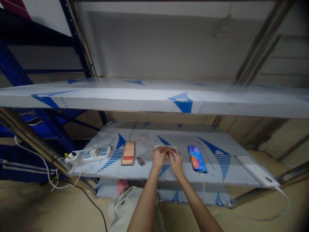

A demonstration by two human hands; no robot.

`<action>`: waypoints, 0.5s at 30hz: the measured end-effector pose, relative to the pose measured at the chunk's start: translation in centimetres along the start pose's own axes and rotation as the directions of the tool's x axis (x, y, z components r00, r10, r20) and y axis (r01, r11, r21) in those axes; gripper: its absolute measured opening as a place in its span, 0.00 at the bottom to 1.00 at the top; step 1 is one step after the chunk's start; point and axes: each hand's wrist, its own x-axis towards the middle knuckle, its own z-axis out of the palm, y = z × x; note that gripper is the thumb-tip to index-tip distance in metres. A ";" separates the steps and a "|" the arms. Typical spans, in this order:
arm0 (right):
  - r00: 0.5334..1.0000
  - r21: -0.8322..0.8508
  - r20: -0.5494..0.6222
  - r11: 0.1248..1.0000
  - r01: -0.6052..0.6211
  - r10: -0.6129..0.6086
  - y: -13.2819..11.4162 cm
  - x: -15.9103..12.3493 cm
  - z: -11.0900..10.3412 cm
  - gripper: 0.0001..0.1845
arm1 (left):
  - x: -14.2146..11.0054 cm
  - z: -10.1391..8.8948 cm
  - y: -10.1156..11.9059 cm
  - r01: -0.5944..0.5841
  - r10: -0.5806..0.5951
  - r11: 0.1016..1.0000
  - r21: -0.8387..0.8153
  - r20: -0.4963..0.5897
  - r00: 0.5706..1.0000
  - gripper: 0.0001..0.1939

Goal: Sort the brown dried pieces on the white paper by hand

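Over the middle of the lower shelf [149, 172], my left hand [159, 155] and my right hand [175, 158] meet with their fingertips together. The fingers of both are closed in a pinch; whatever lies between them is too small and hidden to name. A whitish flat piece shows partly behind the fingers. Left of my left hand lie a small dark brown coiled item [140, 161], which looks to be in clear plastic, and a crumpled clear plastic bag [145, 139]. A phone-like rectangle [128, 153] with a blurred-out face is farther left. Right of my right hand rests a lit phone [197, 159] with a white cable.
A white power strip [103, 152] with plugs and cables sits at the lower shelf's left end. A long white device [257, 170] with a cable lies at the right end. The upper shelf [135, 100] crosses in front, above the hands. Blue racking [48, 129] stands left.
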 end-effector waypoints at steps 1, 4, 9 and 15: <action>1.000 0.057 0.007 0.998 -0.009 0.009 -0.2 -0.2 0.3 0.18 | 0.1 -0.2 -0.1 0.009 -0.009 1.000 -0.008 -0.021 1.000 0.10; 0.999 0.226 0.017 0.973 -0.040 0.037 -0.6 -0.5 1.0 0.25 | 0.3 -0.9 -0.2 0.069 -0.069 0.998 -0.007 -0.012 0.998 0.09; 0.993 0.420 0.040 0.900 -0.116 0.109 -0.1 -0.4 1.7 0.26 | 0.4 -2.0 -0.2 0.051 -0.052 0.992 0.118 0.009 0.999 0.09; 0.945 0.299 0.221 0.905 -0.302 0.243 0.9 -0.3 1.6 0.21 | -0.2 -2.5 0.0 -0.052 0.058 0.909 0.414 -0.002 0.998 0.08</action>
